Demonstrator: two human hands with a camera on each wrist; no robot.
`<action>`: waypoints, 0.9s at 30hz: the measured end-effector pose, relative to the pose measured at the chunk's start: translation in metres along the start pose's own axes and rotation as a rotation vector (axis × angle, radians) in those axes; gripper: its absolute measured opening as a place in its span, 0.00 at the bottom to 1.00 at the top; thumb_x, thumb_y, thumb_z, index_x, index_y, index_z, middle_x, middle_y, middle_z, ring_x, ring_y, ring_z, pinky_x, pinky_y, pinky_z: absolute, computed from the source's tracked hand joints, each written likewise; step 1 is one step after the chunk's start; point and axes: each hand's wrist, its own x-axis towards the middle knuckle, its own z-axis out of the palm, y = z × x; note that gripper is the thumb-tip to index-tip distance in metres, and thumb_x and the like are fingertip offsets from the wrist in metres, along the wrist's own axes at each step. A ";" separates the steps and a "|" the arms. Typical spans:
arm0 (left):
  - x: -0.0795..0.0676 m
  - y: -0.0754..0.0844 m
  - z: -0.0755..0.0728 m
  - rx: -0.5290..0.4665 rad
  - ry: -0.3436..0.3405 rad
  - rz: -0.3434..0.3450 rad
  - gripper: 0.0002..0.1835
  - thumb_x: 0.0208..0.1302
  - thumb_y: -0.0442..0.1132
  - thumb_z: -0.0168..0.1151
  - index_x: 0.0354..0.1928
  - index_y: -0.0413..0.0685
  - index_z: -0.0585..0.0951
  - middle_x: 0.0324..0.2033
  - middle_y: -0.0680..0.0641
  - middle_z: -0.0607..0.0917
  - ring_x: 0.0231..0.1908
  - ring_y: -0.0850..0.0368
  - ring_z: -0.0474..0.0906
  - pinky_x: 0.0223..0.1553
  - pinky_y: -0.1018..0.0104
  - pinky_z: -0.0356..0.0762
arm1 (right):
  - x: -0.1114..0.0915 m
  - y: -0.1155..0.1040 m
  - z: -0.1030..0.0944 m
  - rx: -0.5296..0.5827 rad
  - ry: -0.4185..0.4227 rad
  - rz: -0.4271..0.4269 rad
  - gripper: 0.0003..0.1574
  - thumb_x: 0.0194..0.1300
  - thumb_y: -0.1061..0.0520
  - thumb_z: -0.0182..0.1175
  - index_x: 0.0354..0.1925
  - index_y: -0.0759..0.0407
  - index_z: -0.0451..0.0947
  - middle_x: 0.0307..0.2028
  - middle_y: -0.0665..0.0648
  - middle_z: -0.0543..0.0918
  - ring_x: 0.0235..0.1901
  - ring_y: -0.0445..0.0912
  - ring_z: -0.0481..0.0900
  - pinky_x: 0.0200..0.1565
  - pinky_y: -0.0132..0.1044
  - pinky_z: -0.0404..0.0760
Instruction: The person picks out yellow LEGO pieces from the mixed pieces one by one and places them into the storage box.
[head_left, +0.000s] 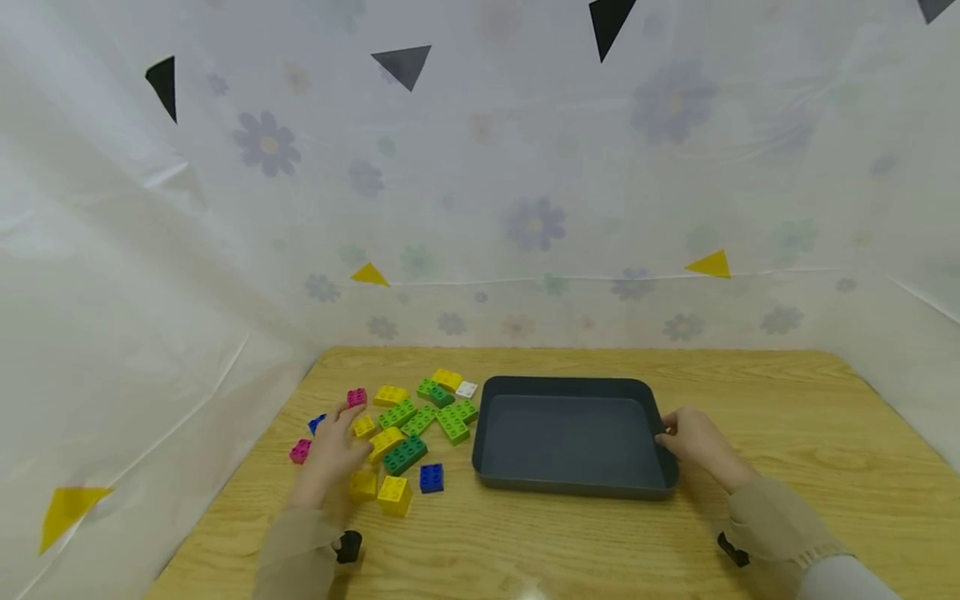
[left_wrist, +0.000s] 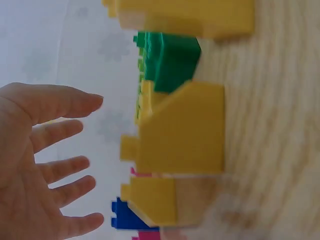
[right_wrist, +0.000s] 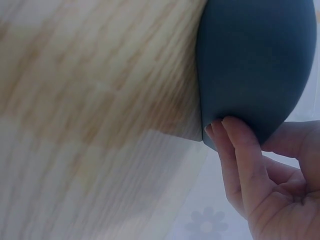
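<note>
My left hand point(head_left: 333, 454) hovers over the left side of a scatter of toy building bricks, its fingers spread and nothing in them. Close to its fingertips lie a pink brick point(head_left: 357, 397) and a yellow brick point(head_left: 363, 427). In the left wrist view, yellow sloped bricks point(left_wrist: 187, 132) and a dark green brick point(left_wrist: 177, 60) stand beside the open palm. My right hand point(head_left: 697, 442) pinches the right wall of a dark grey rectangular tray point(head_left: 570, 442), which holds nothing. The right wrist view shows fingers point(right_wrist: 245, 150) against the tray's outer side, thumb partly hidden behind it.
Several light green bricks point(head_left: 418, 421) lie between the left hand and the tray. Nearer the front are a blue brick point(head_left: 431, 478) and a yellow block point(head_left: 394, 496). A white brick point(head_left: 467, 390) lies by the tray's back left corner. Behind the wooden table point(head_left: 570, 542) hangs a flowered curtain point(head_left: 480, 208).
</note>
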 end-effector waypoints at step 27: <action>-0.008 -0.044 0.005 -0.133 -0.069 -0.159 0.24 0.52 0.21 0.53 0.54 0.32 0.72 0.56 0.28 0.67 0.58 0.30 0.60 0.56 0.38 0.61 | 0.000 0.001 0.001 0.013 0.004 0.001 0.21 0.59 0.67 0.56 0.46 0.85 0.70 0.34 0.74 0.77 0.27 0.52 0.79 0.26 0.38 0.79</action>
